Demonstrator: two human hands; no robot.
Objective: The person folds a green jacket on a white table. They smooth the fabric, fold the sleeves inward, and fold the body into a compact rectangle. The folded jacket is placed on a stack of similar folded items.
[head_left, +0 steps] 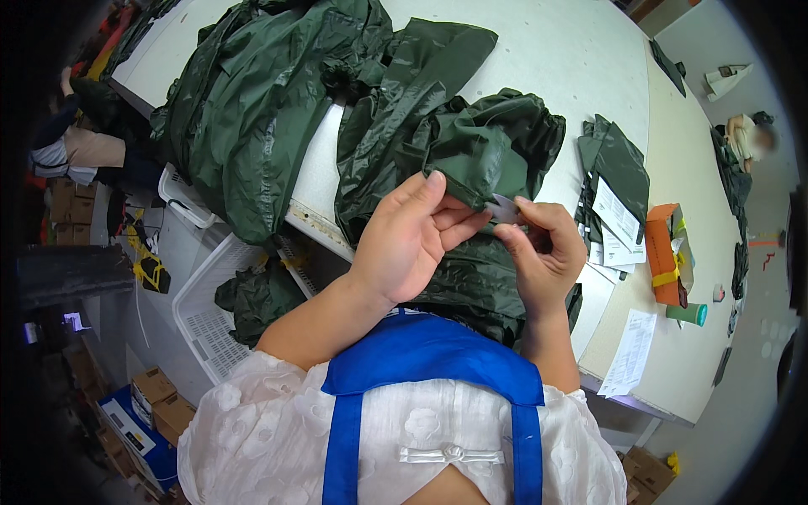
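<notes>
A dark green coated-fabric garment lies bunched on the table in front of me. My left hand is closed on a hemmed edge of it, thumb on top and fingers beneath. Pinched between the thumb and fingers of my right hand are small grey metal thread snips, their tip against the garment's edge near my left fingertips. My right palm hides part of the snips. More of the green fabric hangs over the table's near edge below both hands.
A large pile of green garments covers the table's left. To the right lie folded green pieces, papers, an orange box and a green roll. White plastic baskets stand lower left. Two other people are farther off.
</notes>
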